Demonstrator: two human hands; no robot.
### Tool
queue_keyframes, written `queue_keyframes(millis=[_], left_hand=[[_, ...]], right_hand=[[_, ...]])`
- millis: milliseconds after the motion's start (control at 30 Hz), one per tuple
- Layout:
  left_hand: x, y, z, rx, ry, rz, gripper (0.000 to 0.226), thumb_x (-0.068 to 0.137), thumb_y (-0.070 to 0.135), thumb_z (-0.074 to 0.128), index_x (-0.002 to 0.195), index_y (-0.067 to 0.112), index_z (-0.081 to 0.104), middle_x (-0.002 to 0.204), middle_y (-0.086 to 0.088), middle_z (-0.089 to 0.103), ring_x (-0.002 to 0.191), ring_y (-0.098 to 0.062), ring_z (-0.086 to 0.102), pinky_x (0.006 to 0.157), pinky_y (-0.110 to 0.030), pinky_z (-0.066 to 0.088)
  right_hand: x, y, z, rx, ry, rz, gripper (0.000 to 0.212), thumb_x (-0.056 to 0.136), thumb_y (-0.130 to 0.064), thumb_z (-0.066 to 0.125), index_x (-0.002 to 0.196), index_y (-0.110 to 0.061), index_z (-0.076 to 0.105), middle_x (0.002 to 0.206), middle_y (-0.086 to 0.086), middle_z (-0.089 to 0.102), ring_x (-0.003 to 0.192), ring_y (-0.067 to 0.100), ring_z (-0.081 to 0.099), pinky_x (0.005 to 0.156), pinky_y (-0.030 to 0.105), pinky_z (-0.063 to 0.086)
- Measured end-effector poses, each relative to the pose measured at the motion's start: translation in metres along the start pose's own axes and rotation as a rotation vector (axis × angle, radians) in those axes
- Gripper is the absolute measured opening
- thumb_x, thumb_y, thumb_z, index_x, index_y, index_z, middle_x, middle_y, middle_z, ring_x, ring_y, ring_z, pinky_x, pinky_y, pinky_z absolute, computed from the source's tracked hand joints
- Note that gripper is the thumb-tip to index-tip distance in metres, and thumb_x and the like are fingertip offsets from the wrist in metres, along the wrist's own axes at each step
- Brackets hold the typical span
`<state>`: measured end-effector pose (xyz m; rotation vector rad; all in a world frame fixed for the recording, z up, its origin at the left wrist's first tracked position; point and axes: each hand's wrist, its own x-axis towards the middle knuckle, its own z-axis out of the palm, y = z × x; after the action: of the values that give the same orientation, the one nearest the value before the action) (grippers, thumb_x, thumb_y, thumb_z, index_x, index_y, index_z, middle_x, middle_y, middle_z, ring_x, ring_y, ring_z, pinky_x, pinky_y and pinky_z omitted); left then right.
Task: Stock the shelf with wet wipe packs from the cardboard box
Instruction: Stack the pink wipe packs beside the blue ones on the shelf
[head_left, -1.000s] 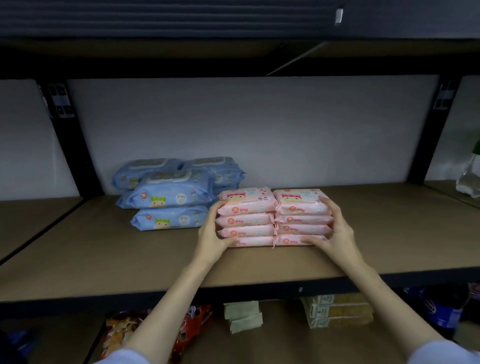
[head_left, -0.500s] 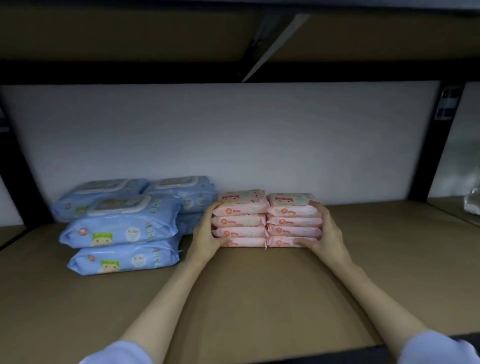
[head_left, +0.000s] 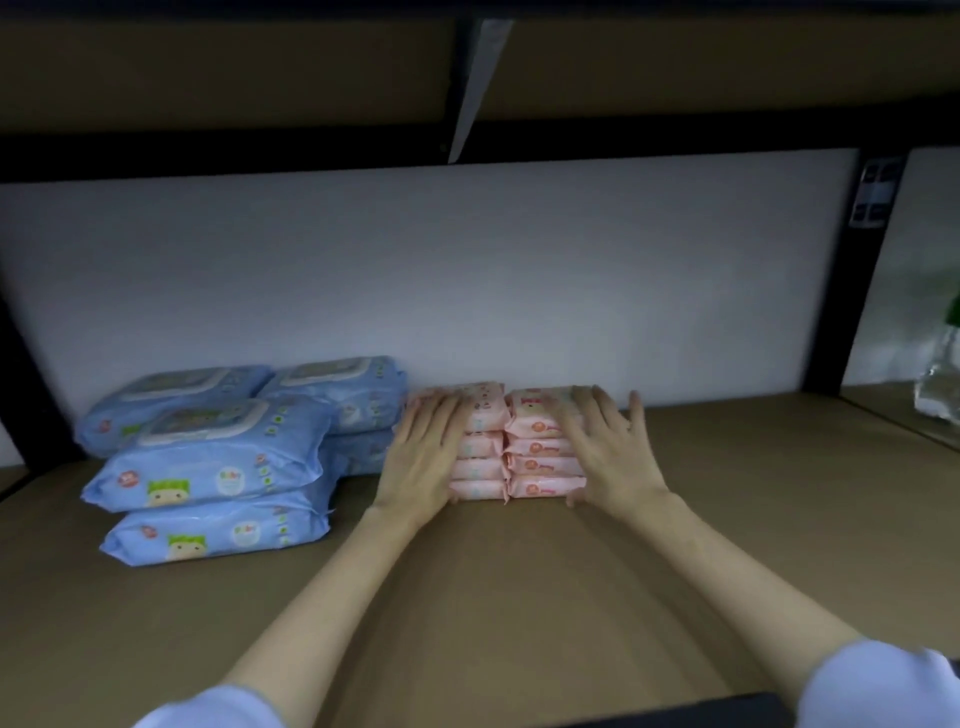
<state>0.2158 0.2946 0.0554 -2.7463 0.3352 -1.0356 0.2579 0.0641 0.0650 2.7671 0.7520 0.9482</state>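
On shelf (head_left: 727, 519), brown board, rear half, against the white back panel (head_left: 519, 270):

Item 1. Pink wet wipe packs (head_left: 524, 457), two stacks standing side by side and touching, four packs visible in each, fronts facing out. Position: about mid-shelf, set back near the panel, just beside the blue lot.

Item 2. Blue wet wipe packs (head_left: 218, 467), larger format, stacked two high in front, with more behind them toward the panel; full count of the rear row cannot be told. Position: left of the pink stacks, the nearest rear pack close to or touching them.

Item 3. Left hand (head_left: 423, 457): grip apart, fingers straight and laid flat over the left front and top corner of the left pink stack; pressing, not clasping.

Item 4. Right hand (head_left: 608, 457): grip apart, fingers spread and somewhat blurred, lying against the right side and top of the right pink stack; whether all fingers make contact cannot be told.

Status, as a judgement: both lots are shelved, and the pink stacks appear to be getting a final squaring-up. Much bare board remains to the right. Cardboard box is out of view, so remaining stock is unknown.

Item 5. Clear bagged object (head_left: 943, 374), neighbouring bay, far right; not part of this lot.
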Motion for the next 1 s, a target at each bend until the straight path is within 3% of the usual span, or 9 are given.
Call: queue_keyframes(millis=[167,400,500,567,633,700,733,833,1000], left_hand=[[0.015,-0.007,0.011,-0.047,-0.003,0.019,0.111,0.02,0.019,0.085,0.125,0.009,0.05,0.121,-0.009,0.06,0.111,-0.027,0.059,0.101,-0.043,0.04],[0.049,-0.019,0.032,-0.037,-0.057,-0.021,0.109,0.019,0.018,0.088,0.122,0.009,0.056,0.119,-0.006,0.062,0.108,-0.025,0.061,0.096,-0.039,0.045],[0.068,-0.021,0.036,-0.06,-0.112,-0.071,0.103,0.056,0.015,0.081,0.143,0.01,0.027,0.146,-0.006,0.035,0.133,-0.026,0.035,0.113,-0.037,0.023],[0.075,-0.029,0.04,-0.012,-0.127,-0.083,0.105,0.048,0.017,0.085,0.139,0.007,0.035,0.14,-0.007,0.042,0.126,-0.028,0.044,0.108,-0.039,0.033],[0.077,-0.039,0.047,-0.047,-0.11,-0.112,0.104,0.032,0.018,0.089,0.128,0.007,0.051,0.127,-0.008,0.055,0.113,-0.03,0.056,0.097,-0.04,0.044],[0.075,-0.046,0.049,-0.094,-0.131,-0.111,0.097,0.051,0.012,0.083,0.137,0.011,0.039,0.141,-0.007,0.04,0.128,-0.03,0.04,0.107,-0.038,0.03],[0.073,-0.048,0.051,-0.117,-0.143,-0.12,0.096,0.059,0.012,0.08,0.142,0.013,0.031,0.147,-0.005,0.031,0.134,-0.028,0.03,0.111,-0.037,0.023],[0.074,-0.052,0.055,-0.081,-0.185,-0.158,0.102,0.066,0.019,0.077,0.146,0.017,0.014,0.154,0.001,0.012,0.141,-0.022,0.012,0.115,-0.034,0.011],[0.078,-0.05,0.05,0.019,-0.277,-0.167,0.103,0.071,0.026,0.074,0.147,0.017,0.006,0.154,-0.001,0.012,0.144,-0.022,0.005,0.116,-0.04,0.005]], right_hand=[[0.013,0.008,0.013,0.018,0.053,-0.065,0.129,0.005,-0.049,0.087,0.12,-0.013,0.04,0.107,0.019,0.062,0.094,0.037,0.062,0.075,0.044,0.053],[0.049,0.023,0.036,0.011,0.02,-0.079,0.125,0.003,-0.054,0.085,0.115,-0.013,0.046,0.103,0.016,0.064,0.089,0.034,0.065,0.069,0.041,0.055],[0.068,0.024,0.048,0.026,0.002,-0.083,0.125,0.003,-0.053,0.085,0.116,-0.012,0.051,0.104,0.015,0.064,0.089,0.033,0.065,0.069,0.04,0.055],[0.079,0.024,0.053,0.034,0.004,-0.099,0.123,0.006,-0.053,0.086,0.117,-0.011,0.054,0.107,0.016,0.063,0.091,0.034,0.065,0.072,0.04,0.055],[0.092,0.022,0.055,0.078,-0.018,-0.116,0.117,0.024,-0.049,0.089,0.128,-0.011,0.05,0.123,0.017,0.056,0.109,0.036,0.057,0.088,0.042,0.049],[0.102,0.018,0.058,0.127,-0.041,-0.132,0.109,0.049,-0.042,0.086,0.141,-0.015,0.034,0.142,0.014,0.037,0.13,0.034,0.036,0.105,0.041,0.034],[0.104,0.016,0.06,0.149,-0.053,-0.129,0.108,0.053,-0.04,0.085,0.143,-0.017,0.03,0.144,0.013,0.034,0.132,0.033,0.032,0.107,0.041,0.03],[0.11,0.014,0.064,0.118,-0.023,-0.157,0.108,0.05,-0.04,0.086,0.142,-0.018,0.033,0.14,0.014,0.038,0.126,0.034,0.037,0.104,0.042,0.033],[0.111,0.016,0.061,0.106,-0.099,-0.141,0.116,0.058,-0.049,0.08,0.147,-0.027,0.009,0.149,0.007,0.019,0.135,0.027,0.021,0.11,0.038,0.023]])
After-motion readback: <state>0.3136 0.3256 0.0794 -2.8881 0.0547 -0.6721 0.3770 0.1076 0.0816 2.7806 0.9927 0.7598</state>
